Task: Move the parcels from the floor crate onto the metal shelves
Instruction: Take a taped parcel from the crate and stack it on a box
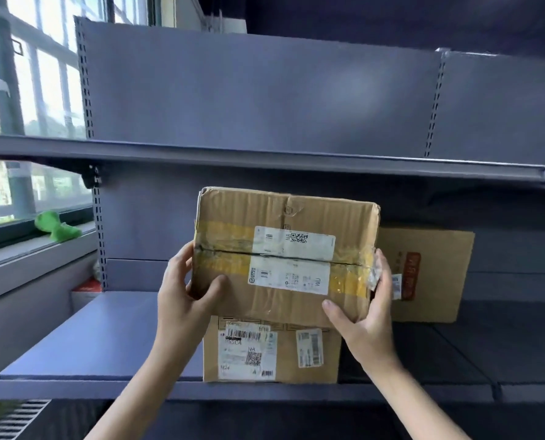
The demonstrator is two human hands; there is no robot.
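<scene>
I hold a worn cardboard parcel (284,258) with yellow tape and two white labels, one hand on each side. My left hand (185,290) grips its left edge, thumb on the front face. My right hand (365,309) grips its lower right corner. The parcel is above a flatter labelled parcel (271,354) that lies on the lower metal shelf (90,350); whether the two touch I cannot tell. A third cardboard parcel (430,274) with a red mark stands behind on the right, against the back panel. The floor crate is out of view.
An upper metal shelf (265,154) runs across just above the held parcel. A window sill at the left carries a green object (58,228). A red and white box (85,293) sits beside the shelf's left upright. A floor vent (14,419) lies at the bottom left.
</scene>
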